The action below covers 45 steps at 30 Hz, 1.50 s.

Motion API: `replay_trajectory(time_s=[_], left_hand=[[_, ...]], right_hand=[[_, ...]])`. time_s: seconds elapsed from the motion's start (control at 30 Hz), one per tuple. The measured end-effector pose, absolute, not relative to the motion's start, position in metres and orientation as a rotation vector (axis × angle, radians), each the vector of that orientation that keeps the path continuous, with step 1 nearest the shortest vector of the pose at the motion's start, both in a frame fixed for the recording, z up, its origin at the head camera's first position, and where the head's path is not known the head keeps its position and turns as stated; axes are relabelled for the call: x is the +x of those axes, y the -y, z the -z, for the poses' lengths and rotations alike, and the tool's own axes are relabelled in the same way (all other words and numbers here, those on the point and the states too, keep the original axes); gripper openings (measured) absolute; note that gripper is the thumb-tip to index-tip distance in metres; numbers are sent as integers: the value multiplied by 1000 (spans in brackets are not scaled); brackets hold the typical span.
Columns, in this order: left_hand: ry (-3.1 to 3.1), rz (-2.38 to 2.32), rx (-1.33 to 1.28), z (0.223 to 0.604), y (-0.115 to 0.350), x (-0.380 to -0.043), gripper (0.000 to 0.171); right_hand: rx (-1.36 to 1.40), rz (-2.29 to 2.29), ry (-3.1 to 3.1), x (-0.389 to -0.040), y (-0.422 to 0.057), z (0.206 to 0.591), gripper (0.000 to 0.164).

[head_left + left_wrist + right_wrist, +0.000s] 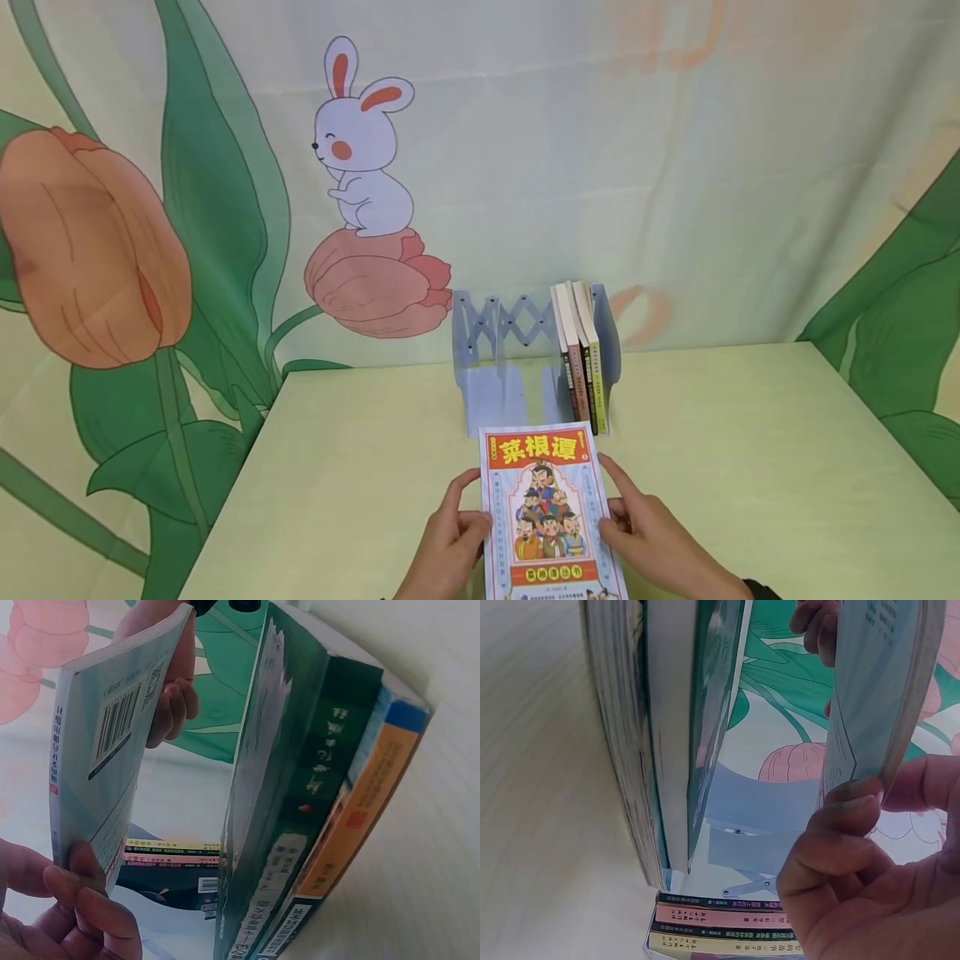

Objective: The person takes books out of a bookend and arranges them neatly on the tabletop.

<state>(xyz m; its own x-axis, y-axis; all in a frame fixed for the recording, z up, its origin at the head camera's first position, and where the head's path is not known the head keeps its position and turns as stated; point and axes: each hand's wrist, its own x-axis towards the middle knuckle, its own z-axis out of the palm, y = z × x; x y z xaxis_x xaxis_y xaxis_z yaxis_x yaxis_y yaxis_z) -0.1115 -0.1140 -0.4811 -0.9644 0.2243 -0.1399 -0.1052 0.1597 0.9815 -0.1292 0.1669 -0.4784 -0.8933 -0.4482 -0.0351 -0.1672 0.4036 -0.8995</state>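
Both hands hold a thin paperback book [551,508] by its two long sides, its red-and-white cartoon cover facing up in the head view. My left hand [448,540] pinches the left edge between thumb and fingers. On the opposite edge, my right hand [654,537] grips with curled fingers and thumb. The book's back cover [112,750] with a barcode shows in the left wrist view. Below it, apart from it, a thick green book [300,780] lies on an orange-spined book [360,802]; the held book hides this stack in the head view.
A blue-grey expandable book rack [483,400] stands at the table's back, by the wall cloth. Several slim books [581,367] stand upright at its right end. The pale green table [750,467] extends to both sides. A rabbit-and-tulip cloth [487,167] hangs behind.
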Motion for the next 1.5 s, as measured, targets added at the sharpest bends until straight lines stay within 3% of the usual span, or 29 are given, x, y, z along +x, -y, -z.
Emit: replay_trajectory(time_s=[1.5], left_hand=[[-2333, -1564, 152, 506, 117, -115, 56]], right_hand=[[-512, 1225, -2395, -130, -169, 492, 79]])
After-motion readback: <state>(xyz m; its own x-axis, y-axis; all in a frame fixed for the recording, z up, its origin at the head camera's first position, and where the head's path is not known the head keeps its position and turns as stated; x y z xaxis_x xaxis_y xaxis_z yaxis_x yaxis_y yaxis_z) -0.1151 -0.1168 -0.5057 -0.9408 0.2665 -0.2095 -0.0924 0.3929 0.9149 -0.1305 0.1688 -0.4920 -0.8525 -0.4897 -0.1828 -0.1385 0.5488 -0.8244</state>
